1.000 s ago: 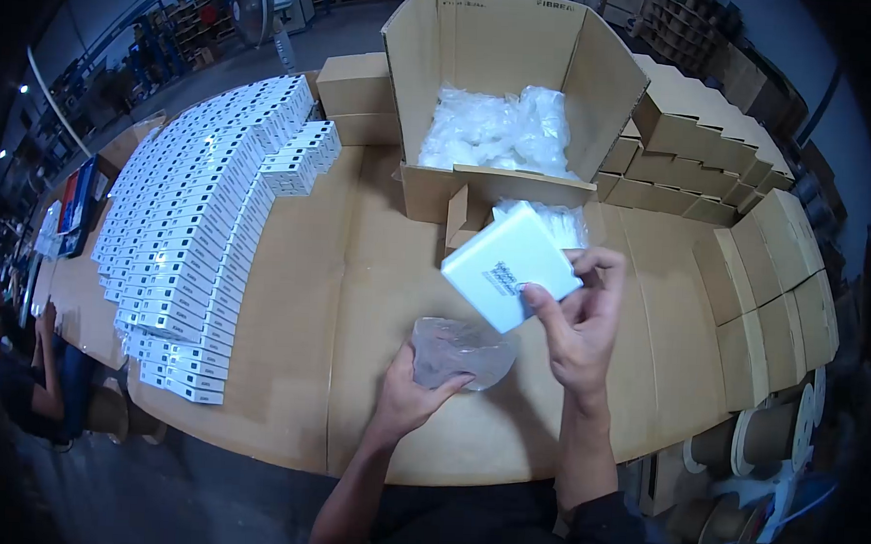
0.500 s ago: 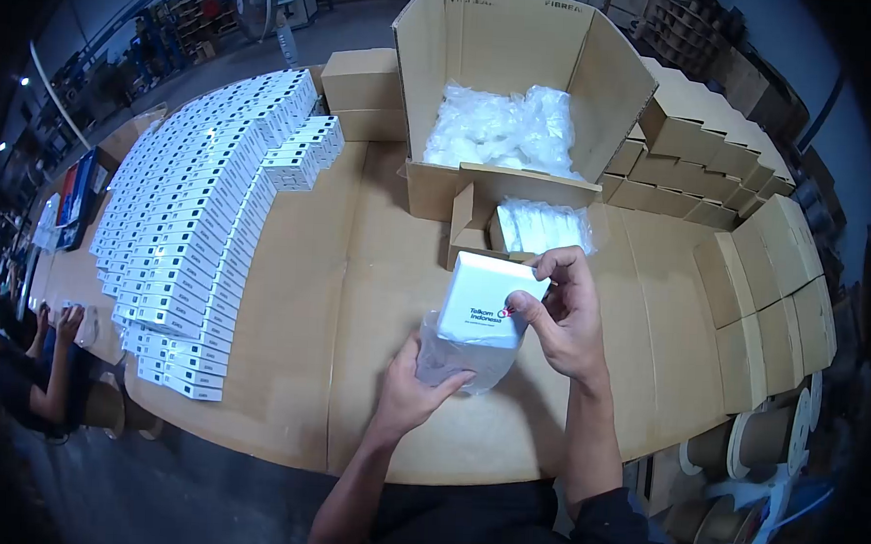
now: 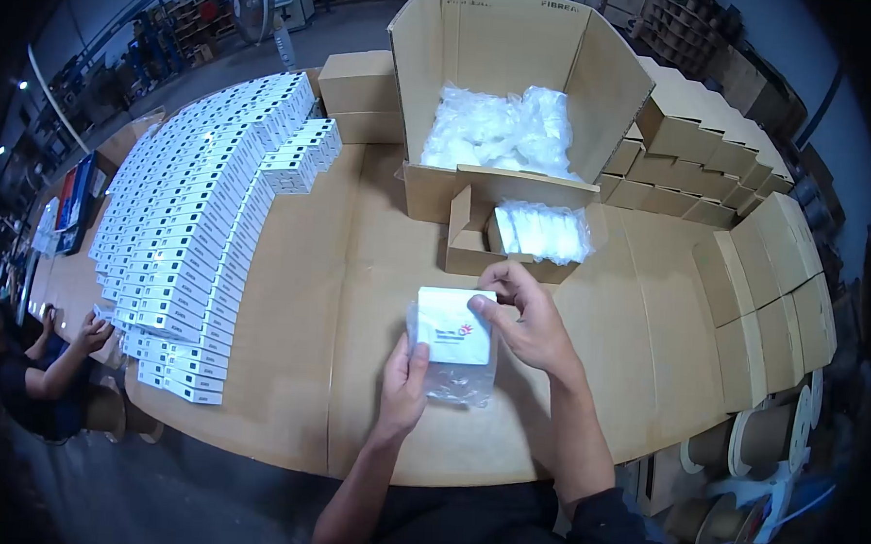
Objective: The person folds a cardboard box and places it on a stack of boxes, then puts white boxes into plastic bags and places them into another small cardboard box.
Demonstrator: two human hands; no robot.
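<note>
White printed box (image 3: 452, 329) sits at centre frame, lower half inside a clear plastic bag (image 3: 455, 375), just above the cardboard-covered surface (image 3: 289, 295). Left hand (image 3: 404, 380) grips the bag's left edge, thumb on the front, fingers pinched on plastic. Right hand (image 3: 526, 320) pinches the box's upper right corner, thumb on the printed face, fingers curled over the top.

To do it well, likely: hold the bag mouth wide with the left hand, keep the box square to the opening so corners don't snag or tear the film, push from the top edge rather than the face, let the bag slide up evenly on both sides.

Just above the hands, a small open carton (image 3: 520, 239) holds wrapped white items; behind it, upper centre, a big open carton (image 3: 516, 100) of crumpled plastic. Rows of white boxes (image 3: 199, 223) fill the left; folded brown cartons (image 3: 740, 198) stack at right. Another person (image 3: 37, 371) sits at far lower left.
</note>
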